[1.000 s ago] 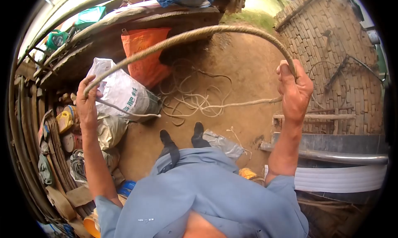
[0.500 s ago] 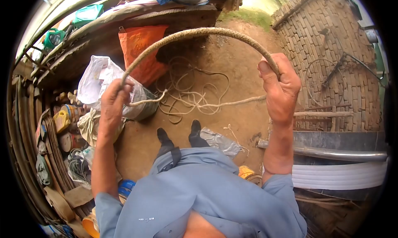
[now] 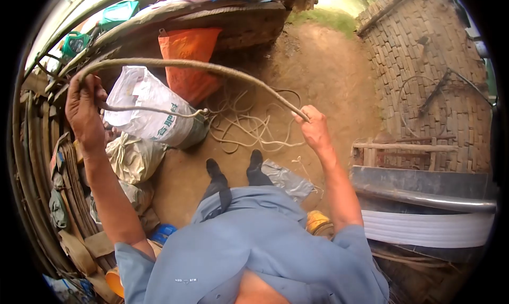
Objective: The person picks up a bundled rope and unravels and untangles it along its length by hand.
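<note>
A pale, thick rope (image 3: 212, 66) arches between my two hands in front of me. At the far left, my left hand (image 3: 86, 108) is raised, its fingers wrapped round the rope. From that hand a loose end runs right, across the front of a white woven sack (image 3: 143, 100), to a tip near the sack's far side. My right hand (image 3: 315, 128) grips the rope at centre right, lower than the left. Beyond it, more rope lies in loose coils (image 3: 246, 126) on the dirt floor.
An orange bag (image 3: 190, 60) leans against timber behind the sack. A tied cream sack (image 3: 135, 156) and stacked poles stand at left. A grey plastic bag (image 3: 288, 180) lies by my feet. At right are a brick wall (image 3: 424, 65), a metal pipe (image 3: 424, 198) and a white corrugated sheet (image 3: 424, 227).
My left hand has moved out left and up with the rope. My right hand has come inward and down, and the arch between them is flatter and longer.
</note>
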Demonstrator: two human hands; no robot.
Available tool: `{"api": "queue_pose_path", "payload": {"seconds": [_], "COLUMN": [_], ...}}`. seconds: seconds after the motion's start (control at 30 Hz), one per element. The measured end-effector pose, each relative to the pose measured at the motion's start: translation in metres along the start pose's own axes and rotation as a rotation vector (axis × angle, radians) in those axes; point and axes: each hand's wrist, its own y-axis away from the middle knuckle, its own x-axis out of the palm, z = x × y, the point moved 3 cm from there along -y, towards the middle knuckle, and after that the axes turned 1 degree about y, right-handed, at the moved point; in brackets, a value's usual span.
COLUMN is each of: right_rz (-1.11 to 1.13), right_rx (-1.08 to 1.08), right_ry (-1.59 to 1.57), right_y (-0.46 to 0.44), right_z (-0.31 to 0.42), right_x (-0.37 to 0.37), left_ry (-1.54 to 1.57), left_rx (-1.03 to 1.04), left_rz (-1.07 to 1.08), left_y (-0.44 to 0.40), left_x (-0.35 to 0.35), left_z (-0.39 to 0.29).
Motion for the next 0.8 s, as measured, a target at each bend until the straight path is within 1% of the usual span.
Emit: {"api": "queue_pose_path", "payload": {"seconds": [0.07, 0.1, 0.17, 0.2, 0.23, 0.27, 0.3, 0.33, 0.37, 0.4, 0.47, 0.5, 0.53, 0.57, 0.6, 0.63, 0.67, 0.73, 0.77, 0.8], "right_rz": [0.002, 0.003, 0.005, 0.003, 0.021, 0.041, 0.042, 0.075, 0.109, 0.111, 0.302, 0.327, 0.331, 0.388, 0.446, 0.44, 0.431, 0.444, 0.497, 0.547], "right_rx": [0.135, 0.143, 0.335, 0.342, 0.31, 0.278, 0.278, 0.279, 0.278, 0.278, 0.282, 0.291, 0.291, 0.295, 0.299, 0.282, 0.266, 0.25, 0.246, 0.242], "right_ry": [-0.163, -0.165, -0.401, -0.399, -0.465, -0.53, -0.527, -0.67, -0.813, -0.812, -0.783, -0.801, -0.8, -0.897, -0.996, -1.006, -1.018, -1.011, -1.049, -1.087], "right_y": [0.01, 0.011, 0.012, 0.011, 0.009, 0.006, 0.005, 0.004, 0.002, -0.001, -0.006, -0.01, -0.014, -0.02, -0.025, -0.03, -0.035, -0.043, -0.046, -0.05], "right_z": [-0.014, -0.002, 0.026, 0.041, 0.057, 0.075, 0.098, 0.125, 0.144, 0.154, 0.17, 0.176, 0.179, 0.181, 0.183, 0.186, 0.187, 0.191, 0.191, 0.191], "right_x": [0.004, -0.001, -0.02, -0.029, -0.037, -0.044, -0.052, -0.056, -0.056, -0.055, -0.044, -0.034, -0.026, -0.018, -0.01, -0.003, 0.002, 0.008, 0.012, 0.013], "left_ry": [-0.238, -0.273, -0.33, -0.365, -0.395, -0.425, -0.503, -0.558, -0.602, -0.602, -0.485, -0.402, -0.352, -0.334, -0.267, -0.267, -0.134, -0.109, -0.101, -0.126], "left_rx": [-0.064, -0.087, -0.165, -0.211, -0.248, -0.286, -0.307, -0.196, -0.144, -0.091, -0.088, -0.061, -0.021, -0.113, -0.035, -0.195, -0.389, -0.35, -0.338, -0.48], "left_rz": [0.11, 0.146, 0.229, 0.268, 0.294, 0.32, 0.34, 0.402, 0.464, 0.539, 0.726, 0.804, 0.838, 0.893, 0.945, 1.101, 1.095, 1.116, 1.123, 1.118], "left_y": [0.009, 0.016, 0.033, 0.04, 0.047, 0.056, 0.074, 0.082, 0.091, 0.1, 0.117, 0.127, 0.139, 0.147, 0.156, 0.163, 0.17, 0.177, 0.178, 0.172], "left_x": [-0.004, -0.003, 0.006, 0.01, 0.017, 0.027, 0.044, 0.056, 0.072, 0.092, 0.128, 0.145, 0.159, 0.172, 0.182, 0.189, 0.199, 0.209, 0.211, 0.212], "left_z": [0.016, 0.029, 0.051, 0.063, 0.074, 0.085, 0.101, 0.101, 0.094, 0.08, 0.056, 0.045, 0.042, 0.031, 0.03, 0.031, 0.028, 0.031, 0.031, 0.03]}}
